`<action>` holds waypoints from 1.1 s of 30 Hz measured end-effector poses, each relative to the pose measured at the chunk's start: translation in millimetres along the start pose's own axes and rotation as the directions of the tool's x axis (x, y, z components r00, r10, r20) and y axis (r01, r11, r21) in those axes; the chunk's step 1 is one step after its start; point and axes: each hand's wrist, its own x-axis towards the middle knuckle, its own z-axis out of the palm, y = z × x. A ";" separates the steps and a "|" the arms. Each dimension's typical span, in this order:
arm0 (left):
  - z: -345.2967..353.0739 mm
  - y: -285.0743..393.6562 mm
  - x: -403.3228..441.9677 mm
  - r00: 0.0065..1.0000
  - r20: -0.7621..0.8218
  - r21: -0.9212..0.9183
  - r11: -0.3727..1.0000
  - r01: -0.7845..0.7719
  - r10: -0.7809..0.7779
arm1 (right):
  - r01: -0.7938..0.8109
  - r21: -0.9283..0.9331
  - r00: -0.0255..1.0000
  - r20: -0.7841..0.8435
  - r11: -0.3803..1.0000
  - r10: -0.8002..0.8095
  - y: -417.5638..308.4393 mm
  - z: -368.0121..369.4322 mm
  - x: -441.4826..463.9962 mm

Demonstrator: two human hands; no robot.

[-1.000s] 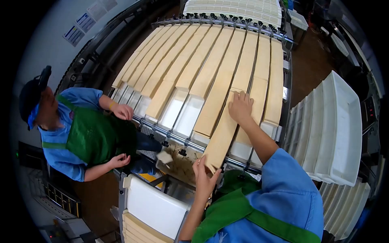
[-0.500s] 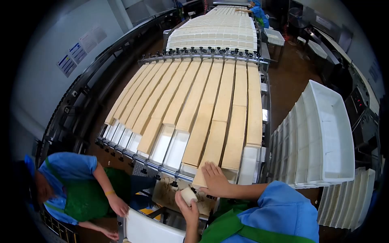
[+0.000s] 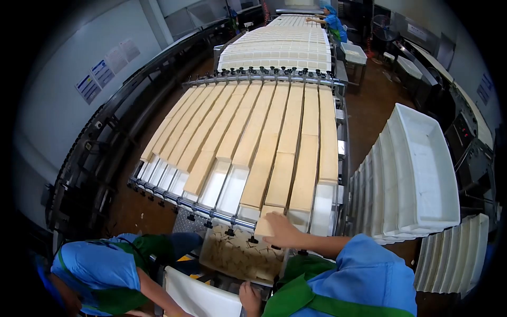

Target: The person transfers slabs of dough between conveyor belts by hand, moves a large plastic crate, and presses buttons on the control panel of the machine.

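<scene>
Left hand hung nearest, by the white tray, its fingers bent, but what it held, if anything, could not be seen. Past it sat the scrap bin, and the short pale block could have dropped in, because its near end lay over the metal bar and a hard push there might have tipped it. On top of that block lay the right hand, half open, maybe gripping, maybe only touching, with long pale blocks in rows just beyond.
</scene>
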 end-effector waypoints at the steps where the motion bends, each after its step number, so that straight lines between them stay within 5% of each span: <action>1: -0.5 2.1 1.2 1.000 0.004 -0.005 1.000 0.003 -0.003 | -0.009 0.130 0.999 0.040 0.991 0.004 5.0 -9.5 0.4; 3: 1.1 2.4 0.2 0.991 -0.134 -0.010 1.000 -0.001 0.000 | -0.119 0.427 0.987 -0.046 0.896 0.154 21.1 -30.3 -13.6; 4: -1.7 5.3 -1.0 0.994 -0.102 -0.019 0.999 0.034 -0.036 | -0.054 0.557 0.971 -0.165 0.829 0.175 73.0 -0.4 -10.3; 5: -3.8 6.7 -1.8 0.995 -0.063 -0.023 0.997 0.074 -0.075 | -0.046 0.432 0.963 -0.221 0.901 0.156 88.5 -21.7 -18.4; 8: 1.1 2.2 -1.9 0.996 -0.086 -0.039 0.999 0.033 -0.036 | 0.041 0.504 0.862 -0.455 0.863 0.225 140.1 -56.5 -42.9; 10: 3.7 -1.0 -1.7 0.995 -0.093 -0.054 0.998 0.021 -0.026 | -0.085 0.079 0.861 -0.496 0.993 0.113 148.3 -87.9 -67.0; 13: 5.7 -3.4 -2.7 0.996 -0.078 -0.051 0.998 0.042 -0.046 | -0.152 -0.002 0.897 -0.420 0.988 0.137 162.8 -100.6 -74.6; 16: 5.7 -4.4 -2.7 0.996 -0.081 -0.064 0.997 0.042 -0.047 | -0.182 -0.271 0.932 -0.353 0.945 0.079 163.4 -101.9 -64.6; 18: 3.5 -0.7 -3.8 0.995 -0.089 -0.090 0.995 0.042 -0.050 | -0.301 -0.561 0.864 -0.503 0.771 -0.029 159.0 -96.1 -53.1; 24: -17.1 23.2 -18.5 0.985 -0.125 -0.256 0.963 0.084 -0.119 | -0.430 -0.612 0.887 -0.421 0.664 0.187 168.3 -76.3 -31.0; 27: -39.2 32.1 -39.1 0.969 -0.229 -0.268 0.963 0.033 -0.097 | -0.420 -0.617 0.857 -0.510 0.666 0.068 195.7 -68.1 -25.1; 29: -43.4 17.9 -61.9 0.905 -0.385 -0.266 0.961 0.080 -0.182 | -0.435 -0.635 0.895 -0.380 0.638 0.232 127.3 -82.6 -26.1; 30: -49.3 11.2 -71.6 0.850 -0.476 -0.248 0.962 0.117 -0.226 | -0.505 -0.586 0.850 -0.464 0.634 0.249 154.3 -68.9 -10.5; 32: -61.0 -10.9 -99.5 0.730 -0.568 -0.230 0.925 0.302 -0.380 | -0.342 -0.652 0.833 -0.544 0.677 -0.102 111.2 -50.5 -6.3; 33: -66.7 -19.8 -114.7 0.625 -0.613 -0.230 0.866 0.444 -0.483 | -0.257 -0.603 0.825 -0.544 0.755 -0.154 76.8 -45.7 2.0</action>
